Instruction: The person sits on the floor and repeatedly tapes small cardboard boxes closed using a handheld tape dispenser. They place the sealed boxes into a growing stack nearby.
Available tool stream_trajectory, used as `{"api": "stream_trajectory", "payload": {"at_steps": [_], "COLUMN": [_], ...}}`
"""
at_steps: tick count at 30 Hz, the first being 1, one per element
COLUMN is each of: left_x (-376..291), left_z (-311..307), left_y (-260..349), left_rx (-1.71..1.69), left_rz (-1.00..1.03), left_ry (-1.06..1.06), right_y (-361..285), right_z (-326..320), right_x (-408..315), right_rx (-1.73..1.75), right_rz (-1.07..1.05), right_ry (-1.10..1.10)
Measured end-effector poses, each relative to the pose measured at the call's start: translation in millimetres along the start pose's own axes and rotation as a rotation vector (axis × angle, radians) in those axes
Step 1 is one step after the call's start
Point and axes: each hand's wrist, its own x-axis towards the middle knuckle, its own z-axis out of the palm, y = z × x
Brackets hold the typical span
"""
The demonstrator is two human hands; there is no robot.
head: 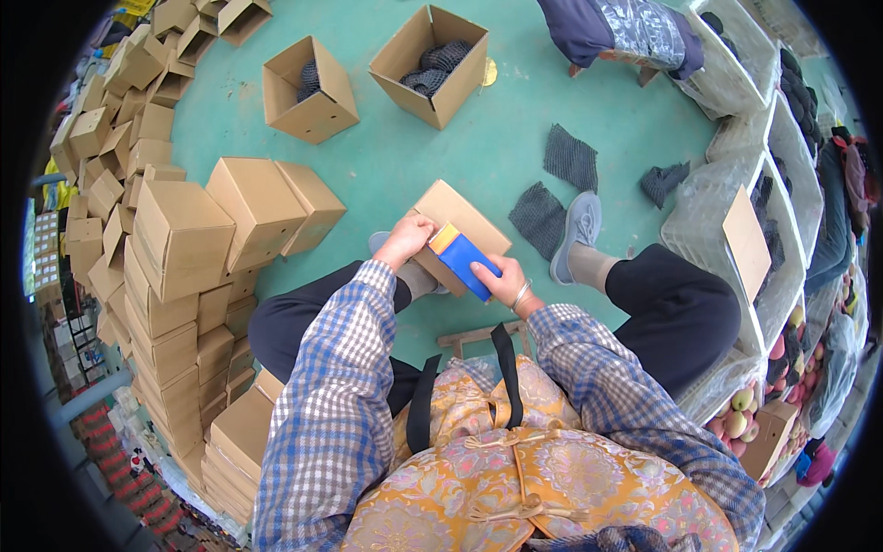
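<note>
A closed cardboard box (465, 210) stands on the floor between my feet. Over it, my right hand (507, 279) grips a blue tape dispenser (469, 265) with an orange end, the thumb on top of the blue part. My left hand (412, 234) is at the box's left edge, beside the orange end, with its fingers bent together; whether they pinch tape cannot be made out. The underside of the box is hidden.
Two open boxes (331, 117) with dark foam netting stand ahead. Netting pieces (538, 217) lie near my right shoe (583, 228). Stacked cardboard boxes (183, 228) rise at left. White plastic crates (786, 228) and apples (738, 414) are at right. Another person's leg (579, 27) shows at the top.
</note>
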Motion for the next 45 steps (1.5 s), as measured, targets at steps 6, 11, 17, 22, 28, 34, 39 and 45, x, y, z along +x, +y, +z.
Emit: {"api": "stream_trajectory", "payload": {"at_steps": [6, 11, 17, 22, 28, 34, 39, 45], "left_x": [14, 28, 22, 19, 25, 32, 34, 36], "left_z": [-13, -28, -26, -20, -14, -17, -22, -28], "left_y": [1, 9, 12, 20, 15, 13, 20, 17], "left_rx": [-0.083, 0.090, 0.038, 0.101, 0.163, 0.291, 0.315, -0.124], "left_rz": [-0.058, -0.060, -0.050, -0.029, 0.102, 0.303, 0.342, 0.124], "left_ry": [-0.303, -0.440, -0.437, -0.421, -0.385, -0.339, -0.385, -0.546], "right_y": [2, 4, 7, 8, 8, 8, 8, 9], "right_z": [-1, -1, -3, -4, -6, -6, -6, -7], "right_x": [-1, -2, 0, 0, 0, -2, -2, -3], "right_rx": [0.026, 0.056, 0.003, -0.016, -0.057, -0.056, -0.063, -0.046], "right_rz": [0.019, -0.033, -0.064, -0.109, -0.086, -0.135, -0.128, -0.120], "right_ry": [-0.026, -0.025, -0.021, -0.004, -0.027, -0.003, 0.001, -0.034]}}
